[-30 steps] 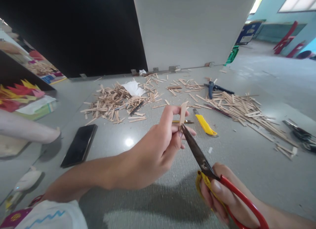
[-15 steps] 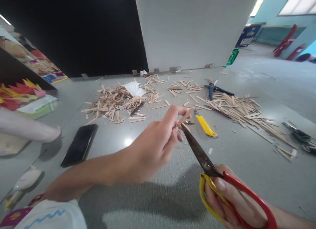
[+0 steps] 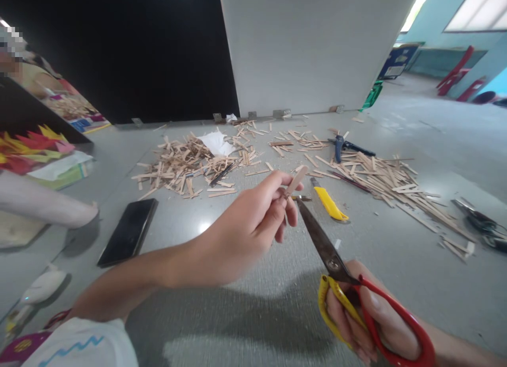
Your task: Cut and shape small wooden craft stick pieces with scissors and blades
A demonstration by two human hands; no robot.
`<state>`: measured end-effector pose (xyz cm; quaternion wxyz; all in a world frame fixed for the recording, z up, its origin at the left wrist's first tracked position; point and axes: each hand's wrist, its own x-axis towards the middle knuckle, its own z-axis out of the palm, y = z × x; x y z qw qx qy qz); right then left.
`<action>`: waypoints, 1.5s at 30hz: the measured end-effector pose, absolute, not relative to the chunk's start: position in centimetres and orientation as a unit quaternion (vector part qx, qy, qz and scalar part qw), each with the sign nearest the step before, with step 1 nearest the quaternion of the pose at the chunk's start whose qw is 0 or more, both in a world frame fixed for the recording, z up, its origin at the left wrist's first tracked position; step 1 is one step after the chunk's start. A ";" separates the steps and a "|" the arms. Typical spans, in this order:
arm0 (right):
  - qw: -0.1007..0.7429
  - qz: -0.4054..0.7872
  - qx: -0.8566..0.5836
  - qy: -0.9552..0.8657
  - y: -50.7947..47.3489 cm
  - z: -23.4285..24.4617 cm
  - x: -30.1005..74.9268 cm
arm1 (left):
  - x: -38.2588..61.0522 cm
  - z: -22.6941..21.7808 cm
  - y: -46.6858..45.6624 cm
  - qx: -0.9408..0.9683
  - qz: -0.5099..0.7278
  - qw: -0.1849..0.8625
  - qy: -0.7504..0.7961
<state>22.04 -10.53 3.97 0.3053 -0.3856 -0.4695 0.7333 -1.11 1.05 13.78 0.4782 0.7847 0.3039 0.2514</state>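
Between the thumb and fingers of my left hand (image 3: 253,224) is a thin wooden strip (image 3: 297,181), its rounded end sticking up past the fingertips. My right hand (image 3: 356,314) grips a pair of scissors (image 3: 332,264) with one red and one yellow handle. The blades look closed, and their tip lies just right of my left fingertips, apart from the strip. Beyond the tip, a yellow utility knife (image 3: 328,200) rests on the table.
A heap of cut wooden strips (image 3: 178,166) with white paper (image 3: 216,143) lies behind my left hand. More strips (image 3: 384,177) spread to the right, by dark blue pliers (image 3: 340,148). A phone (image 3: 129,232) is at left; a white and a black panel (image 3: 158,50) rise behind.
The scissors' tip has drawn away from the wooden strip, slightly right and down, and the blades have closed. My left hand has shifted a little, turning the strip more upright.
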 end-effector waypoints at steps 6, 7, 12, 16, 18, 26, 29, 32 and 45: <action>0.341 0.700 -0.378 -0.501 -10.4 4.3 21.8 | -1.2 13.6 1.0 0.769 0.244 0.511 0.297; 0.360 0.694 -0.378 -0.497 -10.4 4.2 21.7 | -1.3 13.6 1.0 0.768 0.246 0.506 0.304; 0.425 0.688 -0.346 -0.476 -10.6 3.2 21.1 | -1.4 13.8 0.9 0.765 0.257 0.480 0.344; 0.432 0.686 -0.349 -0.469 -10.6 3.2 21.1 | -1.2 14.3 1.0 0.775 0.264 0.458 0.346; 0.433 0.680 -0.351 -0.476 -10.5 3.5 21.2 | -1.1 14.3 1.1 0.776 0.268 0.455 0.345; 0.424 0.678 -0.348 -0.489 -10.5 3.6 21.3 | -1.1 13.9 1.1 0.767 0.252 0.482 0.341; 0.433 0.677 -0.346 -0.484 -10.6 3.5 21.2 | -1.0 13.9 1.0 0.765 0.248 0.488 0.338; 0.426 0.678 -0.352 -0.484 -10.6 3.5 21.3 | -1.1 14.0 0.9 0.770 0.249 0.482 0.337; 0.415 0.670 -0.358 -0.501 -10.5 4.0 21.3 | -1.5 14.4 0.9 0.753 0.312 0.461 0.350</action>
